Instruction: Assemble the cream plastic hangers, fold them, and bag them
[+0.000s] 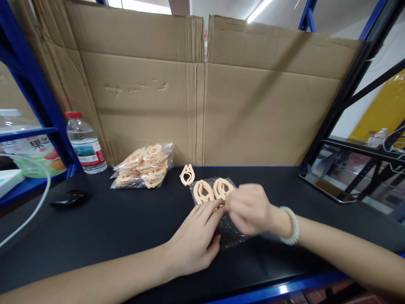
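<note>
A clear plastic bag (232,232) lies on the black table, with two cream, drop-shaped openwork clips, a left clip (198,197) and a right clip (219,185), showing in its far part. My left hand (198,236) rests over the bag's near left side, fingers pressed together on the plastic just below the clips. Curled and slightly blurred, my right hand (249,209) pinches the bag close to the left fingertips; its fingertips are partly hidden. One loose clip (187,175) of the same shape lies just beyond the bag, touched by neither hand.
A filled bag of clips (144,166) sits at the back left beside a water bottle (85,143). A black mouse (68,198) and a white cable (44,194) are on the left. Cardboard (152,97) walls the back. A flat phone-like device (327,188) lies at the right.
</note>
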`<state>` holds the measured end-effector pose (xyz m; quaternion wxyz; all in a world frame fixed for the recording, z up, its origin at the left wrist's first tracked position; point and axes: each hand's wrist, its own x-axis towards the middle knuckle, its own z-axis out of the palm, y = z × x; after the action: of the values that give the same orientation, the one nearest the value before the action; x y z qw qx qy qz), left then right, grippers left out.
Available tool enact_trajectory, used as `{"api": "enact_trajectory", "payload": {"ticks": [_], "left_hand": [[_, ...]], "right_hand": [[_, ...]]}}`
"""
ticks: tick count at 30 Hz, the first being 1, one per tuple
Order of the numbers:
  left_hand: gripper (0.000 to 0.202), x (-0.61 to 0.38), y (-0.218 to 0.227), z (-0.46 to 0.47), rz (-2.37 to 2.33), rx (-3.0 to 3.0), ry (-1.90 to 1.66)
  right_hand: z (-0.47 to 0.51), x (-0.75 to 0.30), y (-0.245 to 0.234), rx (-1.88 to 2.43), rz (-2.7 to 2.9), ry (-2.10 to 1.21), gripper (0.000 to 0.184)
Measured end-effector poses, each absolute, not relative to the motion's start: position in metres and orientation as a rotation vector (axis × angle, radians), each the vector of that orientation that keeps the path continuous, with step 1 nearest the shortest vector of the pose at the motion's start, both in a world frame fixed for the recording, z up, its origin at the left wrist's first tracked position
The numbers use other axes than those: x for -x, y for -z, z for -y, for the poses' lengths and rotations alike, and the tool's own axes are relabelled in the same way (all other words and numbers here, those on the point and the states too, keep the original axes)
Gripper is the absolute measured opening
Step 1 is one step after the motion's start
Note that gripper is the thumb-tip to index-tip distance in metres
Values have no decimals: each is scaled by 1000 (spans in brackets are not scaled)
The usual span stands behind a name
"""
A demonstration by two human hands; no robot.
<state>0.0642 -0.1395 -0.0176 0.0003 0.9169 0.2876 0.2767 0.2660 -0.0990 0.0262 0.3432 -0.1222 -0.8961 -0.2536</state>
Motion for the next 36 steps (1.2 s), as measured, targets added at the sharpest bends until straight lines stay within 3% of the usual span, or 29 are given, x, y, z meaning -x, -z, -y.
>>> {"api": "enact_trajectory", "payload": {"ticks": [2,7,14,19,27,36], "left_hand": [[63,-64,17,140,-909,-2881,-847],[61,-64,17,142,-888,-2885,-825],[54,-63,13,143,-888,-2894,-785],[52,-61,13,143,-842,-2888,-814],[45,-61,16,142,-852,-2905,-840],[40,-63,17,143,-911,-2897,-864]], "right_hand": [[72,-262,-39,555,2436,623,27],[-8,-225,-47,466,2719,635,24],[-68,-154,-28,463,2932,619,50],[-82,-150,-23,547,2998,478,30],[-52,-233,-36,627,2739,189,21],[57,-326,-51,807,2106,261,12]]}}
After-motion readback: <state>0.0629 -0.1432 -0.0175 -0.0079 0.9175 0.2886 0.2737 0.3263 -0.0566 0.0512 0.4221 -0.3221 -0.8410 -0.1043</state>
